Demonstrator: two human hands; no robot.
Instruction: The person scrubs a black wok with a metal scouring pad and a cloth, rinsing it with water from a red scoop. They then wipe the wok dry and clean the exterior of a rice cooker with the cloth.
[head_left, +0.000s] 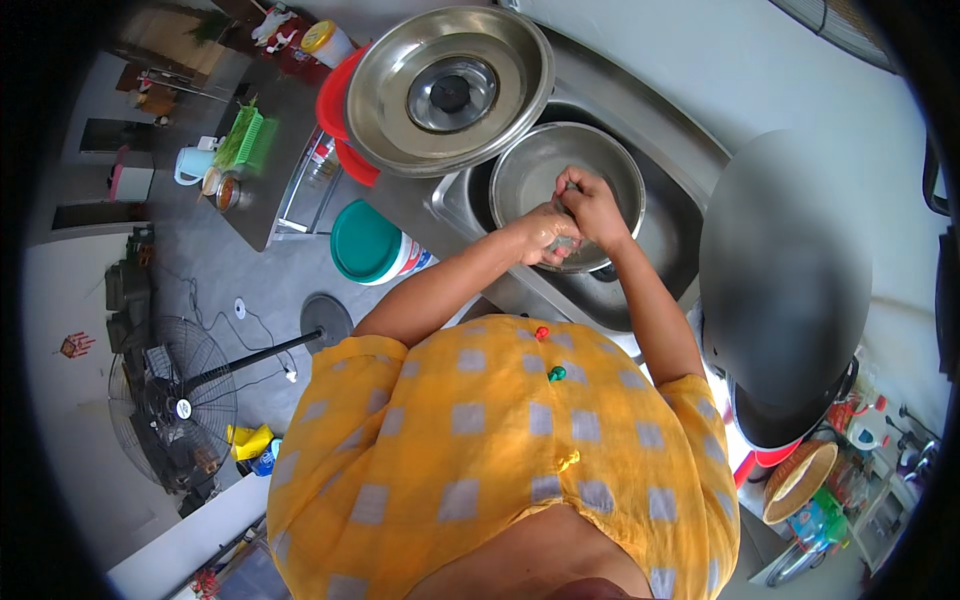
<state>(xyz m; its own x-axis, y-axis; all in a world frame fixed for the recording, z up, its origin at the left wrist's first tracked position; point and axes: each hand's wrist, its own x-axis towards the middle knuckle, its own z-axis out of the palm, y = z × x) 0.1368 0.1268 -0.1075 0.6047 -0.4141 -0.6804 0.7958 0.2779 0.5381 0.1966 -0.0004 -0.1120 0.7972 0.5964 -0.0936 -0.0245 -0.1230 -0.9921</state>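
Note:
Both of my hands meet over a round metal basin (525, 169) that sits in the stainless-steel sink (667, 247). My left hand (547, 231) is wet and curled around a small greyish wet thing (561, 243), most of it covered by the fingers. Pressed against its upper side, my right hand (590, 206) is closed on the same thing near the thumb. What the thing is cannot be made out.
A wide metal bowl with a lid (450, 142) overlaps the sink's left end, above red basins (337, 97). A green-lidded bucket (366, 241) is at left. On the right, a large dark pan-like object (787, 285) rises close by; a pedestal fan (176, 405) stands behind left.

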